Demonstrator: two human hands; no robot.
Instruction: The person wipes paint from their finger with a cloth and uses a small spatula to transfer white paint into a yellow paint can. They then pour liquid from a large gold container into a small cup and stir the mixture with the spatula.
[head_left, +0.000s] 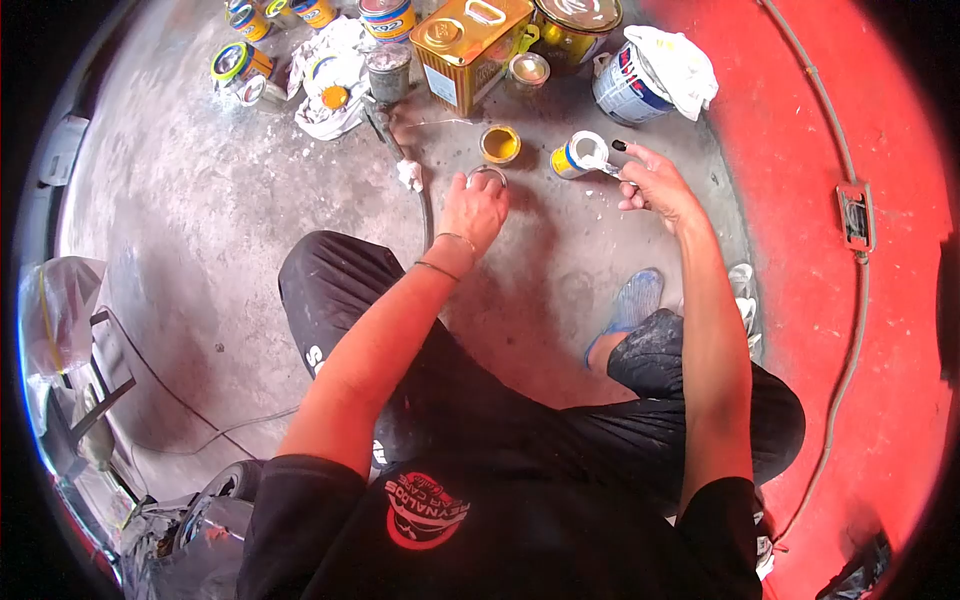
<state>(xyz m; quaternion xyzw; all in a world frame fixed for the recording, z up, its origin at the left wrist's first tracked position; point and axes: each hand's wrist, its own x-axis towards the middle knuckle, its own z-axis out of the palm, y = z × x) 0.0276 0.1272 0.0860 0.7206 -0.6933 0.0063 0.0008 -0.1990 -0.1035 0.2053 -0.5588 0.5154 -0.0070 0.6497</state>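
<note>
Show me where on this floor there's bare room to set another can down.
Widest: the grey floor left of the hose and left knee, below the white cloth. Smaller: the strip between the left hand and the blue shoe. Crowded: the top, around the gold tin and labelled bucket, and nearer, where the yellow-filled cup and small can stand.

Left grip (475, 212) covers much of a round object (490, 173) beneath it; right grip (655, 188) hides one end of a pale tool (611, 171). Beyond left grip, a square tin (485, 75) bears unreadably small print; the top edge crops a round can (572, 48).
</note>
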